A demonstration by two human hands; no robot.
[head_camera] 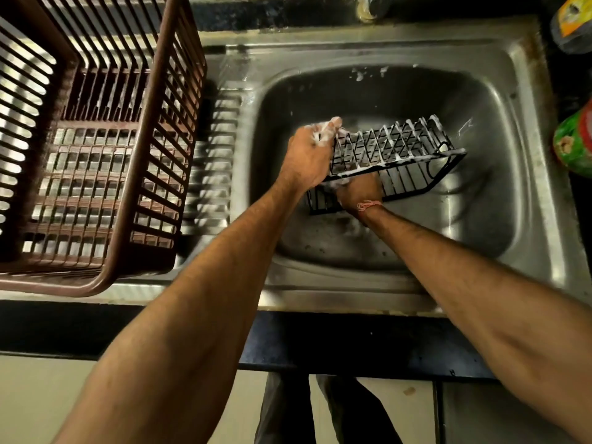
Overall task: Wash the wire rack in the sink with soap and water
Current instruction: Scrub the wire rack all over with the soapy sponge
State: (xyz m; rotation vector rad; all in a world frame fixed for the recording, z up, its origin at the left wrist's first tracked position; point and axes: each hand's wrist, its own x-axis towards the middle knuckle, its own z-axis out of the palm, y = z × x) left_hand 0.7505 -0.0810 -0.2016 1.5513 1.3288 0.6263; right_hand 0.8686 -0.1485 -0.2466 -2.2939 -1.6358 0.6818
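A black wire rack (pixel 397 155), streaked with white soap foam, lies tilted in the steel sink (pixel 499 174). My left hand (pixel 309 155) grips the rack's left end, its fingers curled over the top wires and covered in foam. My right hand (pixel 360 190), with an orange thread round the wrist, reaches under the rack's front edge; its fingers are hidden behind the wires and the left hand. No water stream is visible.
A large brown plastic basket (pixel 96 139) stands on the drainboard at the left. The tap base (pixel 376 4) sits at the top. Bottles (pixel 573 24) and a green container (pixel 575 145) line the right edge. A dark counter edge (pixel 352 341) runs below the sink.
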